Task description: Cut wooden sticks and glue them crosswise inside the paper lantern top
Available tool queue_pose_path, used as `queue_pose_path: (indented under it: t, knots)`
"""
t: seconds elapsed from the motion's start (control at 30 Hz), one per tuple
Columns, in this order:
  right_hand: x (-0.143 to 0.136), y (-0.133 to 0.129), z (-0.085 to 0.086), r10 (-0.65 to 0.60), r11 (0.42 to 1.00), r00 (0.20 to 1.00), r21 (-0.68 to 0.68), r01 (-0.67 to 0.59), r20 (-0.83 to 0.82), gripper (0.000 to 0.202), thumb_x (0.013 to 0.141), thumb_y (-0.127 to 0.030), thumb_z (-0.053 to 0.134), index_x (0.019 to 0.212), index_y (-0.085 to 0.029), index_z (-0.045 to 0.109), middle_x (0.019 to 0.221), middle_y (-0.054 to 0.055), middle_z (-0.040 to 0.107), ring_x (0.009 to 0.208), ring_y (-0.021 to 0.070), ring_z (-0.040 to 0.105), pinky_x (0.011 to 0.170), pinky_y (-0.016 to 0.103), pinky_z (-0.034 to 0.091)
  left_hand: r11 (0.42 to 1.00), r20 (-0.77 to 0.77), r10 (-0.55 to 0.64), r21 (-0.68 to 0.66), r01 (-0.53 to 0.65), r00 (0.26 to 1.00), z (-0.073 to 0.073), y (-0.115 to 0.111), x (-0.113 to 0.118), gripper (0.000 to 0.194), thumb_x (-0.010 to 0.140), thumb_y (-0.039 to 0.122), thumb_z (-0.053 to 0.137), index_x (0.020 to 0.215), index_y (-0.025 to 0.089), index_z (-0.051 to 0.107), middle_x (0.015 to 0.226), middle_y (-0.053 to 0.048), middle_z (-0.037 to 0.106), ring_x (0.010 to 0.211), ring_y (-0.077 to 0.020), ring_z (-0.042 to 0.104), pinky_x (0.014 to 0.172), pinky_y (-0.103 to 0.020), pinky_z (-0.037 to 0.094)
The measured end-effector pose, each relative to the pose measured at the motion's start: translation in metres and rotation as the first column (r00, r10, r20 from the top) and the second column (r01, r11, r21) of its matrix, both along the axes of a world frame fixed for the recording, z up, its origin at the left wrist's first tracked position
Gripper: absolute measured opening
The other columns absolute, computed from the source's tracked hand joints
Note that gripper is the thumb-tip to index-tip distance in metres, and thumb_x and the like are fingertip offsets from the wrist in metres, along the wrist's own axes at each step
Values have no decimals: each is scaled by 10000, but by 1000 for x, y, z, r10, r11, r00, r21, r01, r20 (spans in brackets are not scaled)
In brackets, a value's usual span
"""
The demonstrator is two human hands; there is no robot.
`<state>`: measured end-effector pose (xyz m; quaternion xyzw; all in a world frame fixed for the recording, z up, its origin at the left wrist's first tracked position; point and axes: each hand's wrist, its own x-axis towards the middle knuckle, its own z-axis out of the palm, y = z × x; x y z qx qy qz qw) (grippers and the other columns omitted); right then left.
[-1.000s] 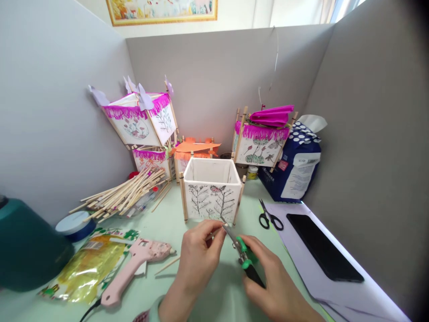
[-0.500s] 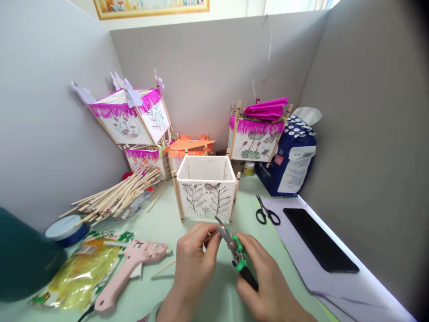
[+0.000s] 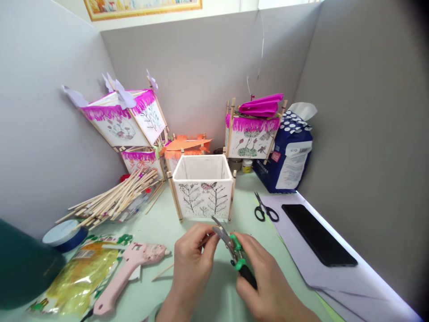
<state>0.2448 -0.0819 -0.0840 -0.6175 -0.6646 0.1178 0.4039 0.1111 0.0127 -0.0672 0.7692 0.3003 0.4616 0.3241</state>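
My left hand [image 3: 194, 255] pinches a thin wooden stick [image 3: 162, 272] between thumb and fingers. The stick passes behind the hand, its tail showing at the lower left. In my right hand [image 3: 263, 273] are pruning shears [image 3: 238, 258] with green and black handles. Their blades stand apart at the left fingertips, around or beside the stick's tip; I cannot tell which. Just beyond both hands stands a white box-shaped lantern [image 3: 204, 199], with wooden sticks along its corners and trees drawn on its front.
A pink glue gun [image 3: 134, 264] lies left on a yellow packet [image 3: 85, 273], near a pile of sticks [image 3: 117, 197]. To the right are scissors [image 3: 264, 211] and a black phone [image 3: 318, 235]. Fringed lanterns [image 3: 253, 138] and a blue tissue pack [image 3: 284, 156] stand behind.
The view has shifted slightly, moving the scene a little to the left. My left fingers have closed in slightly at the blades; both hands keep their hold.
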Motion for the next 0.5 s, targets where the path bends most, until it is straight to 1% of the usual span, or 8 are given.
queue_pose_path:
  t: [0.13,0.2,0.27,0.4,0.43,0.5]
  knots:
    - [-2,0,0,-34,999,999,-21,34,-6,507,612,-61,465,1102,-187,434,1023,81,535,962,229,527,874,397,458,999,6,-30,12,30,1000,-1,0,0,143,872,171,534,805,184,660,778,-19,656,659,-116,582,573,-196,442]
    - [-2,1,1,-42,999,999,-18,42,-9,519,613,-60,477,1112,-191,431,1017,76,539,961,228,528,878,398,453,999,5,-43,23,43,999,-1,-1,-1,146,880,175,525,818,180,657,790,-22,655,653,-111,576,567,-194,438]
    - [-2,3,2,-54,998,998,-21,53,-17,507,643,-69,492,1131,-194,434,1029,77,546,978,230,532,880,396,451,999,8,-43,32,43,999,-1,-1,-1,150,883,174,520,821,176,658,778,-22,652,642,-107,571,561,-192,437]
    - [-2,3,4,-82,995,996,-63,80,-32,362,744,-151,525,1097,-200,462,1040,88,564,995,242,544,860,395,456,999,24,-43,15,43,999,0,-1,-1,153,880,173,523,835,170,669,769,-27,650,650,-113,589,569,-195,461]
    - [-2,3,4,-81,994,996,-71,78,-30,354,742,-155,528,1088,-197,465,1037,90,566,988,245,546,855,397,457,999,27,-45,12,44,999,0,-2,-1,151,879,173,525,841,170,671,772,-28,651,655,-115,593,574,-196,467]
    - [-2,3,3,-74,995,997,-70,72,-22,403,692,-117,526,1084,-190,465,1029,93,562,978,250,543,852,402,453,999,33,-49,14,49,998,-1,-2,-1,146,877,173,529,846,171,671,771,-28,651,660,-117,598,580,-197,475]
